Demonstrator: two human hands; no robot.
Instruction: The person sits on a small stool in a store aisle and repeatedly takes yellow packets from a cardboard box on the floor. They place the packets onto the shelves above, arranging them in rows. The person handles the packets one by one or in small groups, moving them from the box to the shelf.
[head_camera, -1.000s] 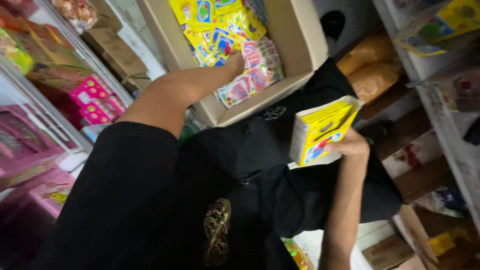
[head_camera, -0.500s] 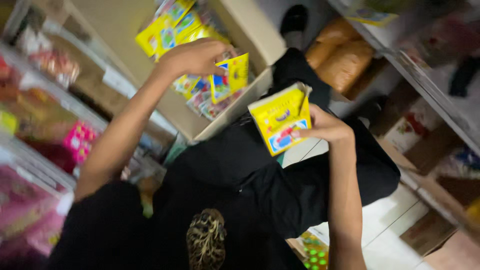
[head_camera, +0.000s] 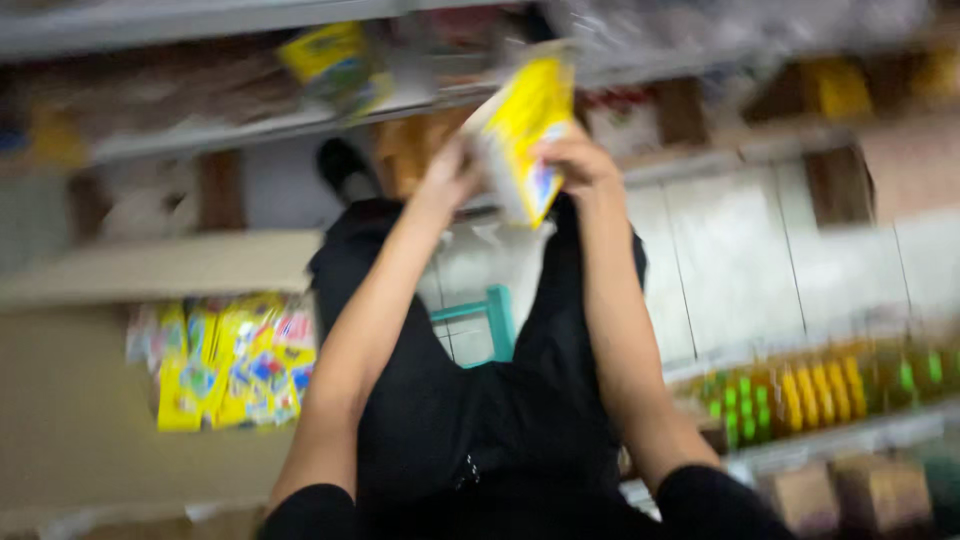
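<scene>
Now both hands (head_camera: 510, 165) grip yellow packets (head_camera: 525, 125) — raised.

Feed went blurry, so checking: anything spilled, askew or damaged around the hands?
Nothing clearly damaged or spilled, though blur hides detail. Both hands, left hand and right hand, hold a yellow packet stack tilted at the shelf. Packets in the cardboard box lie jumbled, not in neat rows.

We have one view only, worn on our head, looking steeply down past our chest and black lap (head_camera: 500, 420) to the white floor (head_camera: 740, 260). It sits close to our raised arms. The picture is motion-blurred and tilted: shelves (head_camera: 200, 130) along the top, an open box (head_camera: 90, 400) at left.
</scene>
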